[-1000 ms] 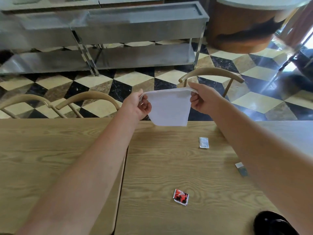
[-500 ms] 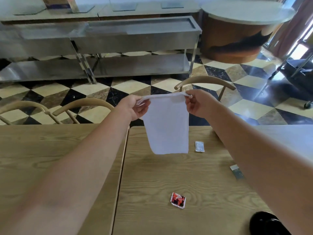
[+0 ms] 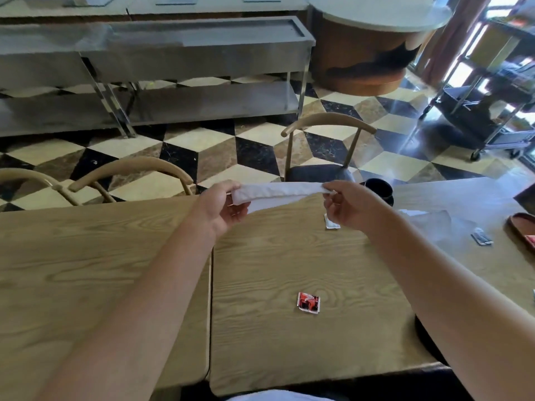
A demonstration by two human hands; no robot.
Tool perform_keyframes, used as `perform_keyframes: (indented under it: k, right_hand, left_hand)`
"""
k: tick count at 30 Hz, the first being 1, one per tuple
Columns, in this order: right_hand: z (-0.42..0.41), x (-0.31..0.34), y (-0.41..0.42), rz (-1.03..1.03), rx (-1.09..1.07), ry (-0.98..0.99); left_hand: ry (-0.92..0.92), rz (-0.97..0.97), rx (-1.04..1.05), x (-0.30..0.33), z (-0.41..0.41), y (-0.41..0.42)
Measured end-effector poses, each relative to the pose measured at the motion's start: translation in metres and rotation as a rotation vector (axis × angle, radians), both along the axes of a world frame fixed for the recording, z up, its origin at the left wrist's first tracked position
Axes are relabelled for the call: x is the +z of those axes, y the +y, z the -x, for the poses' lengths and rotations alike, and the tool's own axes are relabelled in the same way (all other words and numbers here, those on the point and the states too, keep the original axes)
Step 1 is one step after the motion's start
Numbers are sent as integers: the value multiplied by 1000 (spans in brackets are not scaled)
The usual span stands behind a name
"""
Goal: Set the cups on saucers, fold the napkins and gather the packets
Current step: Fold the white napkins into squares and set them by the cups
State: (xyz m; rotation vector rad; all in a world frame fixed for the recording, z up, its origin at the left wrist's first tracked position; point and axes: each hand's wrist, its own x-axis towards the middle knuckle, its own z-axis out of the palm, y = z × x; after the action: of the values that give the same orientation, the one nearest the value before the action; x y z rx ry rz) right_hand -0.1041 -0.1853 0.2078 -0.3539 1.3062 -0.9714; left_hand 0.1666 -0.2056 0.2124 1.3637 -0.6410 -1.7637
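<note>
Head view: red packet (image 3: 308,303) on table (image 3: 275,270)

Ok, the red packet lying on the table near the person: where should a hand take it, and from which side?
The red packet lies flat on the wooden table, apart from everything else, so nothing blocks it. It is thin with little height to close on. Best come from above and pinch two opposite edges, probably lifting a slightly raised corner first. Both hands are busy: the left hand and right hand hold the white napkin.
</note>
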Motion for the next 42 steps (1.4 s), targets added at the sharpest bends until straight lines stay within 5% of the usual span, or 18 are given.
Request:
perform_keyframes:
  k: [8, 17, 21, 29, 38, 42]
  right_hand:
    - [2, -102, 139, -334, -2, 0]
    - [5, -150, 200, -517, 222, 108]
    - [-1, -151, 182, -353, 267, 120]
    - [-3, -153, 96, -225, 403, 100]
    - [-12, -197, -8, -165, 549, 629]
    - [-10, -224, -33, -199, 592, 718]
  left_hand:
    - [89, -372, -63, -97, -10, 128]
    - [-52, -638, -138, -164, -25, 204]
    - [-177, -540, -84, -170, -25, 191]
    - [-21, -492, 91, -176, -25, 127]
    - [-495, -306, -111, -220, -23, 40]
    - [-586, -205, -141, -238, -26, 13]
